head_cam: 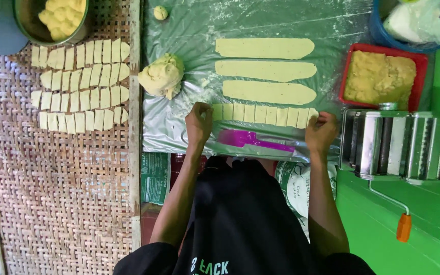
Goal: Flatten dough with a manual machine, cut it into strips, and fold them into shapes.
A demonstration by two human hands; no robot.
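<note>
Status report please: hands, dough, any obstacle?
Left hand, right hand: at ends of cut pale-yellow dough strip. Purple plastic knife lies between hands. Nothing blocking.

Plastic-covered work surface: dough strips, cut row, dough lump, purple scraper; pasta roller at one edge

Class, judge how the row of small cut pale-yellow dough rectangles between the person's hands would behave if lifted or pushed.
The row of cut pale-yellow dough rectangles looks thin and flat, so each piece would probably flop and be light. Being soft like the pale-yellow dough lump, they may tear or stretch. On the floured plastic sheet they would likely slide, not roll.
</note>
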